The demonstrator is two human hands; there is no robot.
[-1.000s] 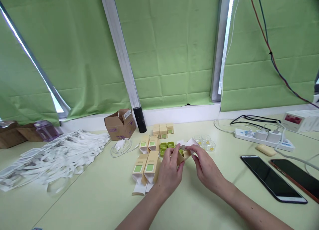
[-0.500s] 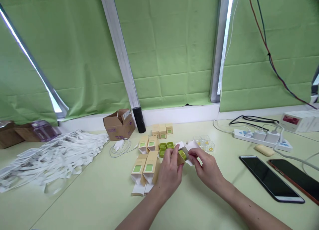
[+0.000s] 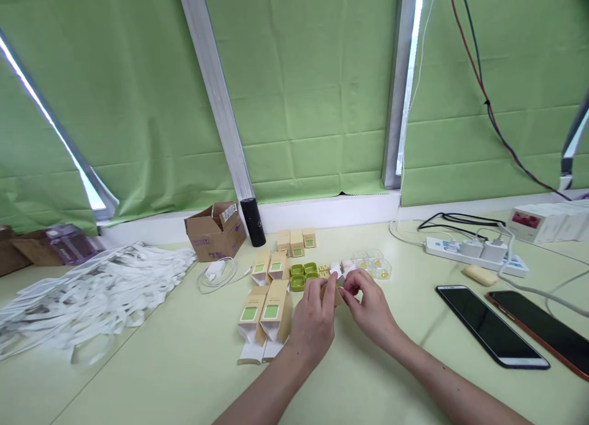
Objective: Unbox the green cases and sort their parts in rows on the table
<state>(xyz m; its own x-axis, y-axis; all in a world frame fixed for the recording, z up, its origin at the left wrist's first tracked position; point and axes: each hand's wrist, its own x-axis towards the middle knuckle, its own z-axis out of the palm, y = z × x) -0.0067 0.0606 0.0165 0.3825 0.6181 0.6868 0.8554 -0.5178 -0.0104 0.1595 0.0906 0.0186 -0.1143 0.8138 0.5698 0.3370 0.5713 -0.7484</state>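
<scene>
My left hand point(image 3: 313, 317) is closed round a small kraft-paper box point(image 3: 339, 298), most of it hidden by the fingers. White flaps point(image 3: 339, 271) stick up at its far side. My right hand point(image 3: 369, 303) is closed, thumb and fingertips pinched at the box's opening, beside a sliver of green. Just beyond my left hand sit several green square cups point(image 3: 304, 274) and some small yellowish patterned pieces point(image 3: 324, 270). To the left, kraft boxes with green labels point(image 3: 275, 308) lie with white flaps open toward me.
Behind are more small boxes point(image 3: 297, 241), a carton point(image 3: 216, 235), a black cylinder point(image 3: 253, 221) and clear cups point(image 3: 373, 263). White straps point(image 3: 96, 290) pile at left. A power strip point(image 3: 476, 255) and two phones point(image 3: 492, 327) lie right, with cables around.
My right hand has moved inward from the spread white flap to the box's opening. The green piece seen inside the box is now mostly covered by my fingers. The view has shifted slightly.
</scene>
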